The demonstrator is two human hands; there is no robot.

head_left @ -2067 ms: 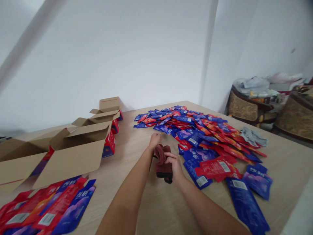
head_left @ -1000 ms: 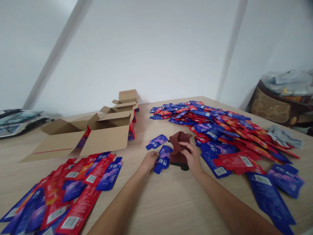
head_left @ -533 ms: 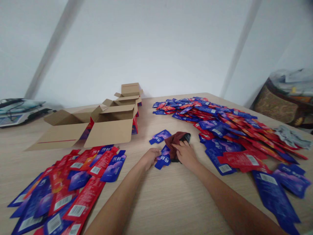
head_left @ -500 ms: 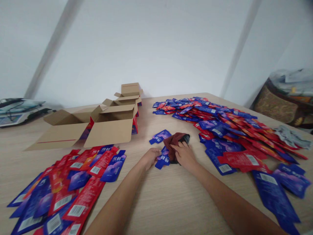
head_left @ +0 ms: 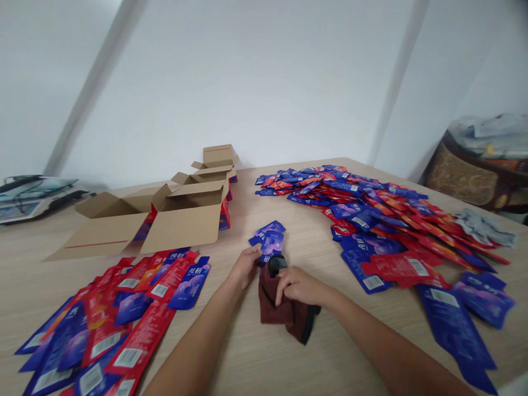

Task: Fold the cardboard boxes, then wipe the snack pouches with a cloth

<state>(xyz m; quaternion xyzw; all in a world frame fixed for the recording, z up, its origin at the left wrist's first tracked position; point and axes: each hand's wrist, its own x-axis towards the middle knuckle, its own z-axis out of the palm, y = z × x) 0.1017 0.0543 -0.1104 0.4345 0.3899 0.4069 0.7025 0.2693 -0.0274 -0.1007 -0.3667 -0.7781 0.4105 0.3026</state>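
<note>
Many glossy, flat red and blue packets lie fanned and overlapping at far left on the pale wood-grain tabletop. Behind them, several stiff cardboard cartons stand in a row, flaps open, brown inside, printed red and blue outside; contents hidden from this angle. Left hand: fingertips closed on the left edge of a smooth blue packet, which overlaps a second packet near table centre. Just below, touching its lower end, sits a soft, creased brown cloth with black edging. Right hand: fingers curled, gripping the bunched cloth. Further right, a loose heap of slick red and blue packets spreads out; crumpled grey fabric rests at its right end.
</note>
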